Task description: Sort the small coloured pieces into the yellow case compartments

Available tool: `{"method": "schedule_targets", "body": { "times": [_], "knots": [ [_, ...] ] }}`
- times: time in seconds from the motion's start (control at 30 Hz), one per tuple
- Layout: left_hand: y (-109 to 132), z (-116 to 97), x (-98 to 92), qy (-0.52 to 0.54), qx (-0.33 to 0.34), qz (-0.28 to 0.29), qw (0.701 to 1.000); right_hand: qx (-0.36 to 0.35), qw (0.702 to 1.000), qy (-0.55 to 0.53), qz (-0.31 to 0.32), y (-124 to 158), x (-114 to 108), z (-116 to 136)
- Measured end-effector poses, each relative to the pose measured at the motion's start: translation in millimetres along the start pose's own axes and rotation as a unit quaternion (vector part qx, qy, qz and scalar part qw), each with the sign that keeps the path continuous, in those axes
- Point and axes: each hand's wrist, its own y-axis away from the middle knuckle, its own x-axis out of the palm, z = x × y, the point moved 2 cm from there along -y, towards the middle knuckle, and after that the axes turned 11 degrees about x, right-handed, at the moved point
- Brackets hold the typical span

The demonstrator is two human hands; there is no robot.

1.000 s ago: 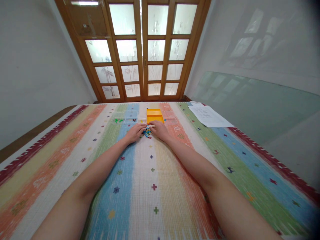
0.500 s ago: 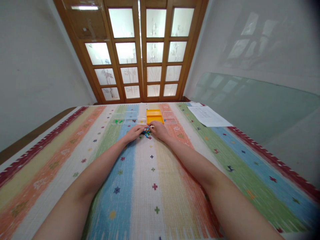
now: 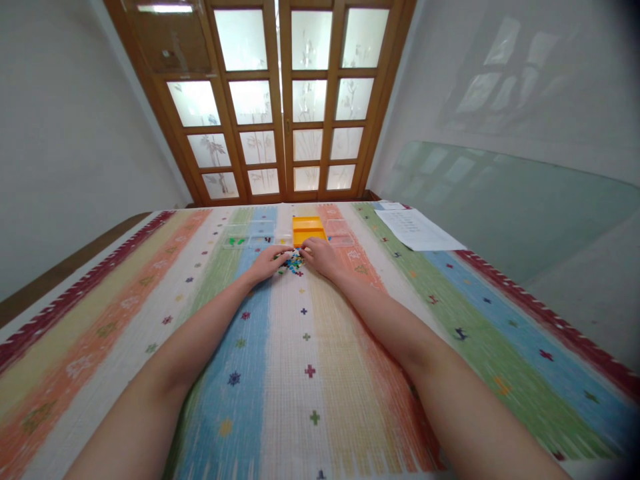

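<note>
A pile of small multicoloured pieces (image 3: 293, 264), mostly blue, green and yellow, lies on the striped tablecloth (image 3: 287, 333); the pieces are too small to name. At its left edge rests my left hand (image 3: 269, 263), fingers stretched towards the pile and thumb apart. My right hand (image 3: 321, 257) bends over the right edge, its fingers loosely parted at the pieces; nothing held shows in either hand. Just behind it stands a yellow tray (image 3: 309, 222) with a divider. Clear compartments (image 3: 249, 225) on the left hold a few green, dark red and yellow pieces.
Another clear container (image 3: 341, 241), right of the yellow tray, has a small blue piece at its left side. Printed paper sheets (image 3: 420, 230) lie at the far right of the table. A glass panel (image 3: 500, 200) leans along the right wall, and wooden doors (image 3: 285, 133) stand behind.
My hands have moved slightly apart, the left one a little to the left, and more of the pile shows between them. The camera view has shifted slightly.
</note>
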Motion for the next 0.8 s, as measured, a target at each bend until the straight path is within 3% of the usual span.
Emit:
{"method": "schedule_targets", "body": {
  "times": [0.2,0.4,0.8],
  "knots": [
    [6,16,-1.7,-0.097,0.006,0.005,0.995,0.109,0.986,0.008,-0.124,-16,-26,-52],
    [9,26,-6.5,-0.154,-0.005,0.012,0.988,0.216,0.960,0.067,-0.163,-20,-41,-97],
    [12,36,-8.6,-0.202,-0.042,0.031,0.978,0.282,0.941,0.106,-0.156,-17,-35,-101]
  ]
}}
